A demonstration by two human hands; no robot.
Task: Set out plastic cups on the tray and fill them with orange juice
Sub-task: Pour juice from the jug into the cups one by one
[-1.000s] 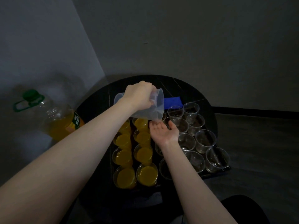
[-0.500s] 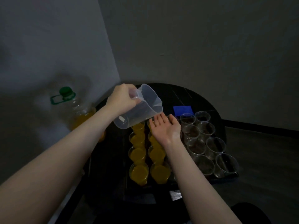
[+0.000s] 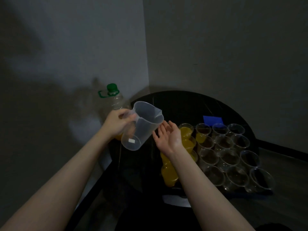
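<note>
- Left hand (image 3: 116,124) wrapped tight on the handle of the clear jug (image 3: 141,125). Jug looks empty, tipped with its spout toward 2 o'clock, held in the air off the tray.
- Right hand (image 3: 168,137) flat, palm up, holding nothing, fingers almost at the jug wall, just under the spout side.
- Tray (image 3: 260,191) sits at 3 o'clock on the round black table (image 3: 183,104). Filled cups (image 3: 185,132) form the columns nearest the hands; the right forearm hides some, so no firm count. Empty cups (image 3: 226,157) take the rest, out to 4 o'clock.
- Juice bottle (image 3: 115,100) at 11 o'clock behind the jug, green cap on, juice low, mostly hidden by the left hand.
- My read: jug is dry, so refill comes before the next pour.
- Doing it well: set the jug flat on the table at 9 o'clock, clear of the tray. Free both hands for the bottle: 1 on the neck loop, 1 under the body.
- Risk: thin cups packed rim to rim; an elbow swing over the tray topples a row.
- Blue pad (image 3: 213,120) at 1 o'clock, not involved.
</note>
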